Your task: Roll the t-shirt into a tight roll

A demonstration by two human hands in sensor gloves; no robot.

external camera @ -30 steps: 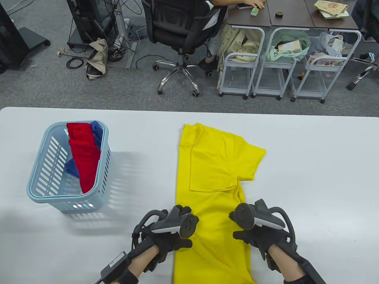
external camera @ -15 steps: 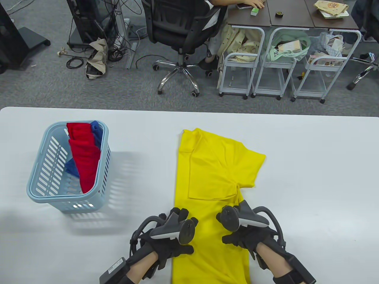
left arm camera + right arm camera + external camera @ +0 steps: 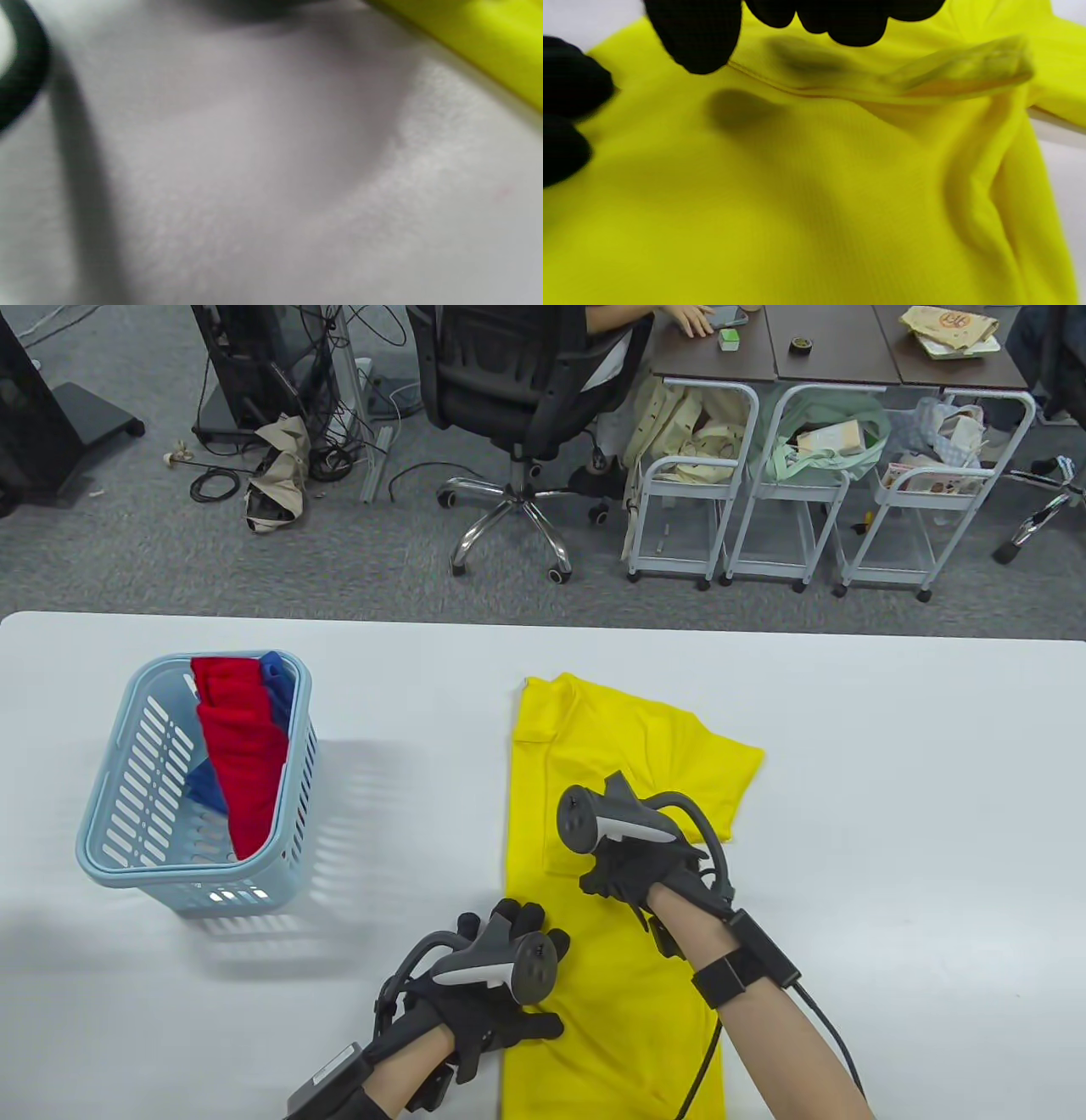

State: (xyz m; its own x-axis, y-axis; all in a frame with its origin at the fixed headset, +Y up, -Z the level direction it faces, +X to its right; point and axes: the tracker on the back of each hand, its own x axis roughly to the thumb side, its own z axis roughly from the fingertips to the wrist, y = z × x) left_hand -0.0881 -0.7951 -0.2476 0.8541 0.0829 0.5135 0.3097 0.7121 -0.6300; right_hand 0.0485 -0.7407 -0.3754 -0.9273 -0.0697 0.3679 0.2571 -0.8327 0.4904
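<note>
On the white table (image 3: 891, 780) lies one yellow t-shirt (image 3: 611, 1001), folded lengthwise, one sleeve out right. Left hand (image 3: 496, 984) rests flat on its left edge, fingers straight. Right hand (image 3: 632, 869) hovers mid-shirt, fingers (image 3: 695, 38) loosely bent, gripping nothing. One blue basket (image 3: 110, 848) holds two cloths, one red, one blue

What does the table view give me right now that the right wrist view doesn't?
Only the table view shows the left hand resting at the yellow t-shirt's left edge, the blue basket holding red and blue cloth, and the white table. Only the right wrist view shows the fingertips hovering just above the hem of the folded-over layer, with their shadows on the cloth. Both show the right hand over the shirt's middle, and no roll started yet.
</note>
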